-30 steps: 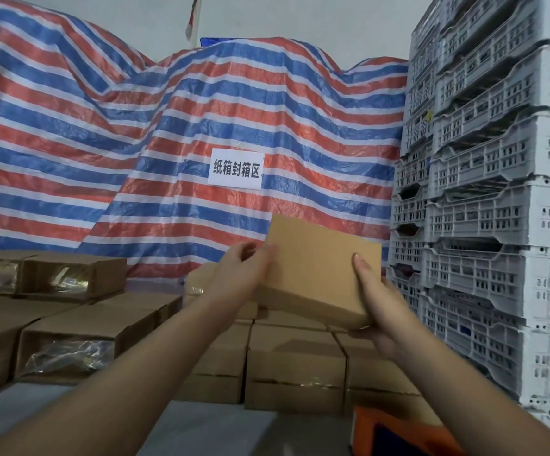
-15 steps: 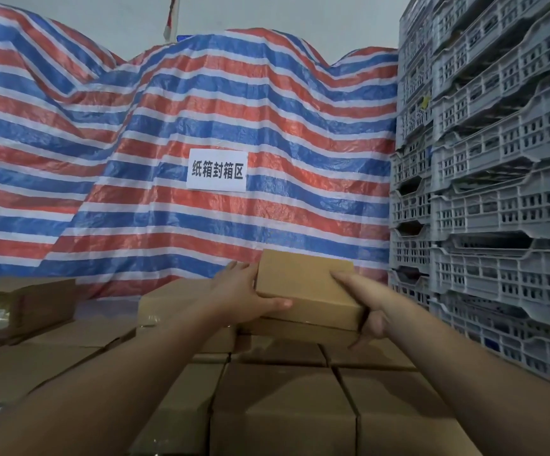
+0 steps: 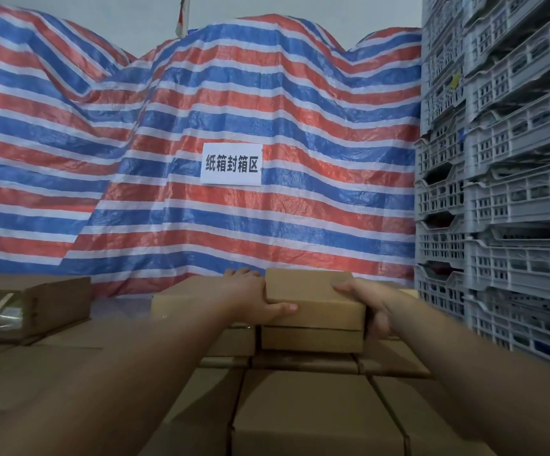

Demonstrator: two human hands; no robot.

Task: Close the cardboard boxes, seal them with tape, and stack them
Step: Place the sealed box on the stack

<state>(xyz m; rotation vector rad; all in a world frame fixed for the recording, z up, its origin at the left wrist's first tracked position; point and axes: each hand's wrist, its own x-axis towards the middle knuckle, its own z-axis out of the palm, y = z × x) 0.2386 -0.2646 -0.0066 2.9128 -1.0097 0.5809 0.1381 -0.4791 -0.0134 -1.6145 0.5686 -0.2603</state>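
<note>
The box (image 3: pixel 313 297) sits on top of another box (image 3: pixel 311 339) at the far end of the stack, plain brown, flaps shut, edges crisp. Left hand (image 3: pixel 250 299) grips its left side, thumb across the front; right hand (image 3: pixel 370 304) clamps the right end. The risk, I'd say: let go off-square and it overhangs, maybe slides toward the crates (image 3: pixel 497 192).

Left hand (image 3: pixel 250 297) and right hand (image 3: pixel 370 302) gripping a closed cardboard box (image 3: pixel 313 299) atop another box (image 3: pixel 311 339) in the stack, striped tarp (image 3: pixel 267 110) behind, grey crates (image 3: pixel 510 192) to the right.
</note>
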